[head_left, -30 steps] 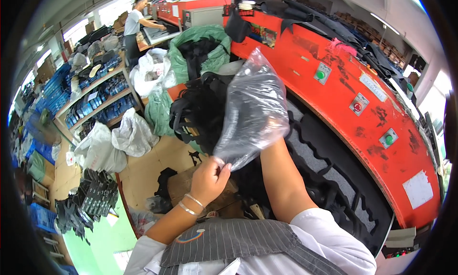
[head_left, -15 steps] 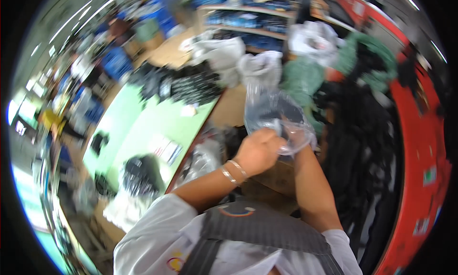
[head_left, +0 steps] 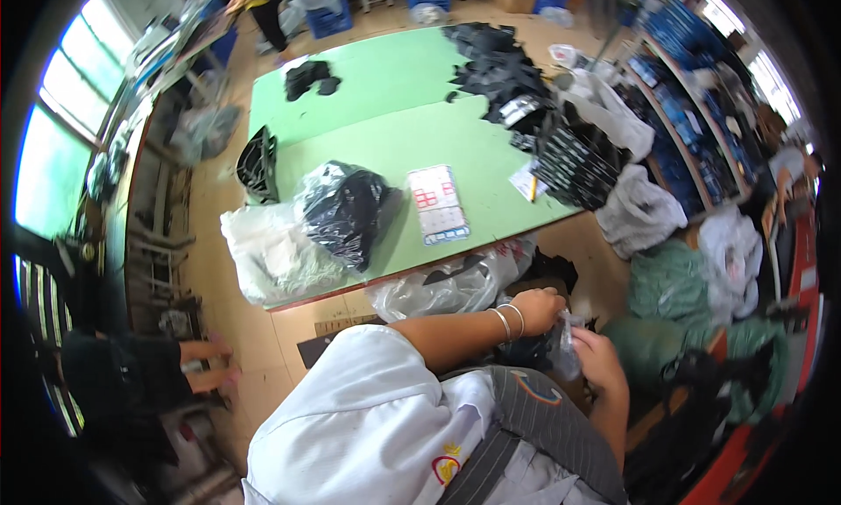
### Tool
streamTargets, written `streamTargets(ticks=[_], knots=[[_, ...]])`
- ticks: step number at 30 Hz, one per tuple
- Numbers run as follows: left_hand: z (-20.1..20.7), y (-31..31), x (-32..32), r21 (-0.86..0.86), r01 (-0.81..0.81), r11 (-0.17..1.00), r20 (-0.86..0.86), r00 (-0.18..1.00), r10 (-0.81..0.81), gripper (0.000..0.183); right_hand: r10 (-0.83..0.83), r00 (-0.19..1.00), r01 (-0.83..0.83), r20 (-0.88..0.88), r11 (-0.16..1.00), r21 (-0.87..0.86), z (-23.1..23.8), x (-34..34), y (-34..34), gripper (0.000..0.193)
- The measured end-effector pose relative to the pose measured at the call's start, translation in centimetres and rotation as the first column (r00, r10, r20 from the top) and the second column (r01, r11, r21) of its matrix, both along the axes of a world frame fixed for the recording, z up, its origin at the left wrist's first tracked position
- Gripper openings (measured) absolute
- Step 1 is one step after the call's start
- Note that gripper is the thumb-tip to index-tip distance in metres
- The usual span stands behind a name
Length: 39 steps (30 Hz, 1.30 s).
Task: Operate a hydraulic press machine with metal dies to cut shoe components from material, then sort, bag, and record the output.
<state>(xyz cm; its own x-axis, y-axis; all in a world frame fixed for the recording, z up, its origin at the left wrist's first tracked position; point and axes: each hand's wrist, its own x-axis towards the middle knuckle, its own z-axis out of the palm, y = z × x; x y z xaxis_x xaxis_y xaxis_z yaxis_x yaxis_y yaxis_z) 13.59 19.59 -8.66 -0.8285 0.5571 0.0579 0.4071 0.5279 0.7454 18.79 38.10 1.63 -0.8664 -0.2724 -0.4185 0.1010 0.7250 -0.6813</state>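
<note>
The left forearm (head_left: 462,334) is stretched across the body's front, and the left grip (head_left: 540,310) is kept curled; beside it, the right grip (head_left: 600,361) is raised, its fingers bent inward.

Plastic bag (head_left: 565,354) partly hidden, seemingly blurred, yellow-topped person (head_left: 264,16) cut off

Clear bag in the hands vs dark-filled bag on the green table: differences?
Support: the held bag is gripped between the left hand and right hand; the filled bag rests on the green table.
Shape: the held bag is bunched up where the hands meet; the filled bag bulges round its dark contents.
View: the held bag is partly covered by the hands; the filled bag shows mostly whole.
Shared: both are see-through, shiny plastic.
</note>
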Motion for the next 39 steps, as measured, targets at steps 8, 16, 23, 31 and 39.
streamTargets(ticks=[8, 16, 23, 31, 39], knots=[[1.2, -5.0, -4.8, 0.424, 0.206, 0.882, -0.114, 0.978, -0.174, 0.016, 0.048, 0.966, -0.093, -0.254, 0.982, -0.166, -7.1, -7.3, -4.8, 0.074], [-4.7, -33.7, -6.4, -0.096, -0.915, -0.391, 0.079, -0.399, 0.914, 0.068, -0.217, 0.973, 0.219, 0.078, 0.764, -0.608, -8.1, -10.6, -4.3, 0.029], [-17.3, -56.7, 10.3, -0.216, -0.729, -0.650, 0.466, -0.662, 0.587, 0.067, 0.008, 0.996, -0.069, -0.090, 0.715, -0.696, -4.3, -15.4, -3.1, 0.041], [3.1, -35.4, -6.1, 0.677, -0.721, 0.148, 0.305, 0.458, 0.835, 0.029, -0.535, 0.845, 0.378, -0.018, 0.620, -0.687, -1.7, -15.5, 3.2, 0.021], [13.1, -24.2, -7.6, 0.847, -0.365, 0.386, 0.178, 0.880, 0.440, 0.032, -0.523, 0.838, 0.204, -0.156, 0.564, -0.800, 0.8, -18.9, 2.2, 0.032]])
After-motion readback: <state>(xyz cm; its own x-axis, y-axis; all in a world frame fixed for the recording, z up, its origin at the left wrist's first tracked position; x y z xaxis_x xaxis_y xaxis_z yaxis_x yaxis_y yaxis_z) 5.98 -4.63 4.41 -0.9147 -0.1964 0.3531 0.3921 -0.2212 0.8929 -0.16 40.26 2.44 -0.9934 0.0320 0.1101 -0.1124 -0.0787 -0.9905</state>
